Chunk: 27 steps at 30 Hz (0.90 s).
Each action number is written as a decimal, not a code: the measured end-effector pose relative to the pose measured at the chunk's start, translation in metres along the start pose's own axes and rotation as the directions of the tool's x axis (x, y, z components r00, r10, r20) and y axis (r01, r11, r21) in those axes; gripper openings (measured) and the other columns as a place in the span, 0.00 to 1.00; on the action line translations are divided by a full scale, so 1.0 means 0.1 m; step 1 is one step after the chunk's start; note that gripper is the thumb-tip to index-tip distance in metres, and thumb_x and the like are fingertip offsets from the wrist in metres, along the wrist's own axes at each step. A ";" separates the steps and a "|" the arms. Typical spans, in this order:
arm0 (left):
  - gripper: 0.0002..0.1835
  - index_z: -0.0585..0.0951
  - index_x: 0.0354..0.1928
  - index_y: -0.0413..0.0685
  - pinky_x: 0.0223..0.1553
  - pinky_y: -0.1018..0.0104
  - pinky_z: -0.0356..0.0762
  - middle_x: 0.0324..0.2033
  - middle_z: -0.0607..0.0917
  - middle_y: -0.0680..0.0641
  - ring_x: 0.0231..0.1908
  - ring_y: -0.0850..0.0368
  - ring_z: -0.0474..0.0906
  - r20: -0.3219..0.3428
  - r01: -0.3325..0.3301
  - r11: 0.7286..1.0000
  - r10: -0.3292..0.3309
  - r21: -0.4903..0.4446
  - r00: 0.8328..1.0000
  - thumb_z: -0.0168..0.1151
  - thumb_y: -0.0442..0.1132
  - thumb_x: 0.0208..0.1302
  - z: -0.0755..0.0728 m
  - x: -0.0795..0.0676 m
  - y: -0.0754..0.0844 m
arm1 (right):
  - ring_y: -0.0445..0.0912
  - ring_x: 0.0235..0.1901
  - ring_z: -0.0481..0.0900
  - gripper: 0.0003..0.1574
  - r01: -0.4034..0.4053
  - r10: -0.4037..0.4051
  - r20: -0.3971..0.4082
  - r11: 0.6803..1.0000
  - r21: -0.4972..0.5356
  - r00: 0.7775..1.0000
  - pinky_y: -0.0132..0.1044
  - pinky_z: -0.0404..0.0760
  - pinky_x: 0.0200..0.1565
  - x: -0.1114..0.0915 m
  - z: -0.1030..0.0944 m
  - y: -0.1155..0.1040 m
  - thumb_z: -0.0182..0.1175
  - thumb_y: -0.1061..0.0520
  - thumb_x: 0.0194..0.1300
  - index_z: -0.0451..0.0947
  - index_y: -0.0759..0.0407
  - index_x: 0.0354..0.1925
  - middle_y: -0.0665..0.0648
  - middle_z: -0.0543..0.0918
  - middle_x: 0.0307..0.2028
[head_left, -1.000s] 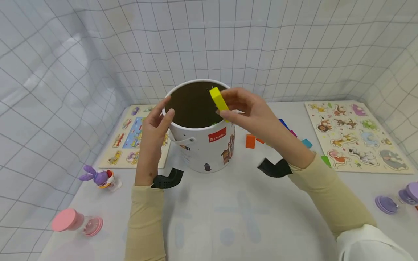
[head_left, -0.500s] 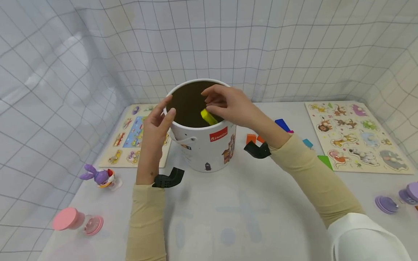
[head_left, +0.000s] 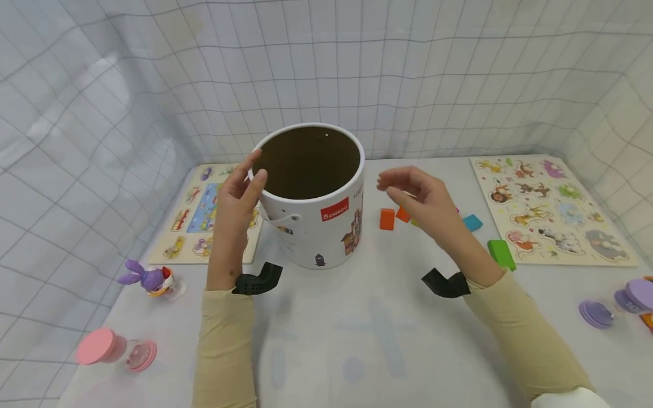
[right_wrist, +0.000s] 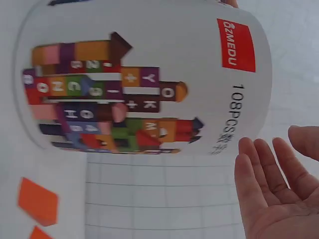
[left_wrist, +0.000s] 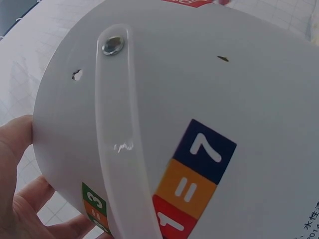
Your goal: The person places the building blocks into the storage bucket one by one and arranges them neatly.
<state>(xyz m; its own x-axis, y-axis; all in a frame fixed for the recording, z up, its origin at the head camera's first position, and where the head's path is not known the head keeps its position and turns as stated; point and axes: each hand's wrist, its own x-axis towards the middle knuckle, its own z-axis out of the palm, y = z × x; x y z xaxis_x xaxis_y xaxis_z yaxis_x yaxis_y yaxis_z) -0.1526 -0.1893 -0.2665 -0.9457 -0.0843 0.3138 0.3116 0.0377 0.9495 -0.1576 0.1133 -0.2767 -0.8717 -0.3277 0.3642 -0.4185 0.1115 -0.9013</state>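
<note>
A white bucket (head_left: pixel 306 238) with printed pictures and a red label stands upright, its dark mouth facing up. On its left rim is my left hand (head_left: pixel 236 198), thumb and index finger at the edge; the left wrist view has its fingers (left_wrist: pixel 37 191) against the bucket's side, beside the pale handle strap (left_wrist: pixel 114 124). To the right of the bucket my right hand (head_left: pixel 420 198) hovers with nothing in it, fingers relaxed and apart from the wall. Beneath and beside it lie orange blocks (head_left: pixel 387 219), a blue block (head_left: pixel 473 222) and a green block (head_left: pixel 502 254). The bucket's bottom is hidden.
An animal puzzle board (head_left: pixel 553 212) lies at the right and another puzzle board (head_left: pixel 173 226) at the left. Nearer are a purple rabbit toy (head_left: pixel 145 277), a pink-lidded container (head_left: pixel 102 347) and a purple-lidded container (head_left: pixel 597 313). A gridded cloth wall (head_left: pixel 408 79) rises behind.
My right hand dipped the yellow block into the bucket's mouth, let it go, then moved out to the right above the loose blocks. The left hand stays at the rim.
</note>
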 end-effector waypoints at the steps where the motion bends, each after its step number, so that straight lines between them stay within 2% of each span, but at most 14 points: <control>1: 0.25 0.70 0.59 0.57 0.62 0.57 0.52 0.62 0.63 0.55 0.63 0.61 0.50 -0.001 0.003 1.000 -0.003 -0.007 1.000 0.58 0.45 0.59 0.00 -0.01 0.01 | 0.46 0.48 0.73 0.18 -0.048 0.048 -0.003 0.999 -0.015 0.999 0.37 0.73 0.50 -0.07 -0.03 0.08 0.54 0.55 0.62 0.71 0.59 0.51 0.57 0.75 0.47; 3: 0.25 0.69 0.60 0.56 0.62 0.57 0.52 0.62 0.63 0.55 0.63 0.61 0.50 -0.002 0.008 1.000 -0.008 -0.013 1.000 0.58 0.45 0.59 0.01 -0.03 0.04 | 0.45 0.48 0.74 0.20 -0.148 0.149 -0.002 0.987 -0.055 0.989 0.35 0.74 0.48 -0.21 -0.08 0.22 0.54 0.52 0.63 0.71 0.57 0.51 0.57 0.76 0.47; 7: 0.26 0.68 0.60 0.53 0.63 0.58 0.51 0.62 0.63 0.54 0.63 0.61 0.51 -0.001 0.013 1.000 -0.013 -0.009 1.000 0.57 0.45 0.59 0.04 -0.06 0.12 | 0.45 0.47 0.74 0.20 -0.245 0.246 -0.004 0.963 -0.109 0.969 0.28 0.74 0.46 -0.51 -0.18 0.48 0.52 0.51 0.64 0.70 0.60 0.51 0.59 0.76 0.47; 10: 0.26 0.67 0.61 0.51 0.63 0.57 0.51 0.62 0.63 0.53 0.63 0.60 0.50 0.004 0.004 1.000 -0.004 -0.006 1.000 0.56 0.44 0.60 0.07 -0.08 0.16 | 0.46 0.46 0.74 0.20 -0.254 0.251 -0.042 0.955 -0.154 0.967 0.24 0.73 0.44 -0.72 -0.30 0.63 0.51 0.52 0.65 0.70 0.62 0.52 0.62 0.75 0.47; 12: 0.26 0.67 0.61 0.50 0.63 0.57 0.51 0.62 0.63 0.52 0.64 0.60 0.50 0.004 0.001 1.000 -0.001 -0.008 1.000 0.55 0.43 0.60 0.08 -0.08 0.17 | 0.45 0.47 0.73 0.21 -0.253 0.238 -0.096 0.945 -0.205 0.967 0.21 0.72 0.43 -0.84 -0.42 0.71 0.50 0.53 0.65 0.69 0.63 0.52 0.63 0.75 0.47; 14: 0.26 0.67 0.61 0.49 0.62 0.55 0.52 0.63 0.62 0.52 0.64 0.59 0.50 0.005 -0.002 1.000 0.002 -0.014 1.000 0.55 0.42 0.61 0.09 -0.08 0.18 | 0.42 0.47 0.72 0.22 -0.258 0.218 -0.166 0.924 -0.281 0.962 0.18 0.70 0.43 -0.96 -0.58 0.82 0.51 0.51 0.64 0.69 0.61 0.53 0.60 0.75 0.48; 16: 0.26 0.67 0.61 0.50 0.62 0.55 0.53 0.63 0.62 0.52 0.64 0.58 0.50 0.005 0.005 1.000 -0.005 -0.019 1.000 0.55 0.43 0.61 0.09 -0.08 0.18 | 0.39 0.48 0.71 0.24 -0.299 0.227 -0.228 0.880 -0.368 0.947 0.18 0.69 0.45 -1.08 -0.76 0.92 0.51 0.49 0.64 0.69 0.59 0.54 0.58 0.74 0.49; 19: 0.26 0.67 0.62 0.50 0.62 0.55 0.53 0.63 0.62 0.53 0.64 0.58 0.50 0.010 0.016 1.000 -0.015 -0.023 1.000 0.55 0.43 0.61 0.10 -0.08 0.19 | 0.48 0.54 0.67 0.29 -0.352 0.265 -0.241 0.806 -0.477 0.934 0.35 0.70 0.53 -1.22 -1.00 0.94 0.53 0.48 0.63 0.65 0.59 0.58 0.61 0.70 0.53; 21: 0.26 0.67 0.62 0.52 0.62 0.55 0.54 0.62 0.62 0.54 0.64 0.57 0.50 0.013 0.024 1.000 -0.024 -0.020 1.000 0.55 0.44 0.61 0.10 -0.09 0.19 | 0.60 0.57 0.61 0.34 -0.370 0.318 -0.191 0.761 -0.533 0.929 0.54 0.64 0.54 -1.29 -1.12 0.88 0.54 0.48 0.62 0.59 0.60 0.62 0.67 0.64 0.58; 23: 0.26 0.67 0.62 0.54 0.61 0.55 0.55 0.62 0.62 0.55 0.63 0.54 0.53 0.019 0.024 1.000 -0.024 -0.014 1.000 0.55 0.45 0.61 0.09 -0.10 0.19 | 0.69 0.58 0.53 0.40 -0.354 0.347 -0.126 0.741 -0.571 0.929 0.66 0.56 0.49 -1.32 -1.22 0.82 0.56 0.49 0.60 0.53 0.61 0.65 0.72 0.57 0.60; 25: 0.26 0.66 0.62 0.56 0.61 0.55 0.55 0.62 0.62 0.55 0.62 0.53 0.55 0.024 0.029 0.999 -0.028 -0.014 0.999 0.56 0.46 0.60 0.09 -0.11 0.20 | 0.71 0.59 0.47 0.45 -0.340 0.372 -0.077 0.721 -0.603 0.925 0.69 0.52 0.48 -1.33 -1.30 0.81 0.58 0.49 0.59 0.48 0.60 0.67 0.74 0.51 0.62; 27: 0.26 0.66 0.62 0.56 0.60 0.55 0.56 0.62 0.62 0.55 0.61 0.51 0.57 0.034 0.025 1.000 -0.025 -0.015 0.999 0.56 0.47 0.60 0.09 -0.11 0.19 | 0.71 0.60 0.44 0.47 -0.339 0.393 -0.047 0.718 -0.608 0.918 0.70 0.50 0.49 -1.34 -1.34 0.82 0.59 0.50 0.58 0.46 0.61 0.67 0.75 0.49 0.63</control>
<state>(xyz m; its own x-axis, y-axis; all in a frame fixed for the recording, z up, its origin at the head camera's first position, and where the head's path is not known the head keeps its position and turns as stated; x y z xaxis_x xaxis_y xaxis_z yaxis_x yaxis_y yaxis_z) -0.1371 -0.1790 -0.2517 -0.9558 -0.0508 0.2895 0.2888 0.0208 0.9572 -0.1096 0.2922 -0.3679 -0.9770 -0.2129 -0.0088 -0.1602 0.7612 -0.6284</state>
